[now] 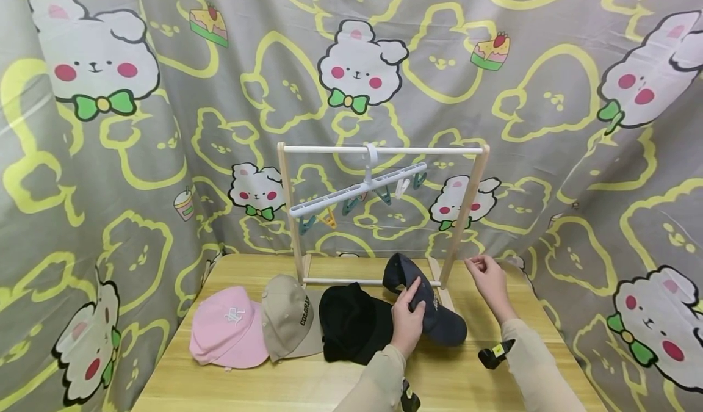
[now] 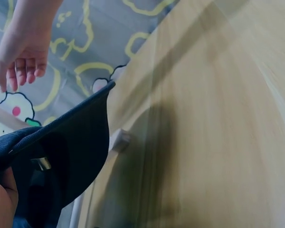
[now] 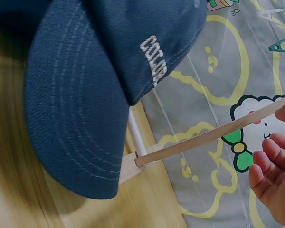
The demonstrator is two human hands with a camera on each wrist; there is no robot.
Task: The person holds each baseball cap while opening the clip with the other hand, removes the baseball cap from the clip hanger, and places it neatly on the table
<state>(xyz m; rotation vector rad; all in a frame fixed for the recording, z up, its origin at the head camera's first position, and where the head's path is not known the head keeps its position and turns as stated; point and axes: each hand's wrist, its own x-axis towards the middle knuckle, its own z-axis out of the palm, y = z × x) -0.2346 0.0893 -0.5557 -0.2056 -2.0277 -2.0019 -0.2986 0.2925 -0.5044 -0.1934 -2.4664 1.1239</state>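
A navy baseball cap (image 1: pixel 443 325) with pale lettering is tilted just above the table, its brim pointing down. My left hand (image 1: pixel 407 325) grips it by the crown, thumb and fingers on either side. In the left wrist view the cap's (image 2: pixel 85 147) underside and a small metal buckle show, with its shadow on the wood. The right wrist view shows the brim and front of the cap (image 3: pixel 85 104). Off to the right of the rack post, my right hand (image 1: pixel 490 282) hovers with loosely bent fingers, holding nothing.
A black cap (image 1: pixel 351 323), a beige cap (image 1: pixel 291 320) and a pink cap (image 1: pixel 225 326) line the table's left side. Behind them stands a wooden rack (image 1: pixel 467 207); from its top bar hangs a white clip hanger (image 1: pixel 357 191) with several coloured clips. A patterned curtain (image 1: pixel 219 94) surrounds the table.
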